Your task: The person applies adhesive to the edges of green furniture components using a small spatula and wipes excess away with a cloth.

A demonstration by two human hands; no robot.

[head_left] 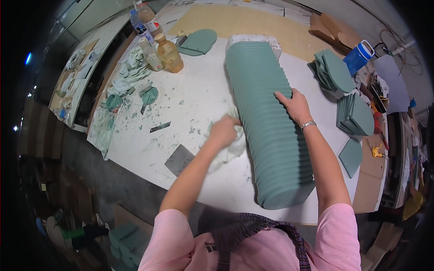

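Note:
A long row of green rounded panels (266, 117) lies packed face to face on the white table, running away from me. My right hand (294, 105) rests on the row's right side, thumb and fingers spread apart, a metal band at the wrist. At the left side, my left hand (224, 132) is closed around a crumpled whitish cloth (231, 151), which hangs below it beside the panels. A white block (276, 44) stands at the far end of the row. Left of my forearm lies a flat grey metal plate (179, 160).
Bottles (169, 53) and stained rags (133, 67) stand and lie at the far left. Nearer are a small dark blade (160, 127) and a green-smeared tub (149, 95). Stacked green panels (355, 114), a blue jug (359, 57) and a yellow tool (377, 151) sit at the right.

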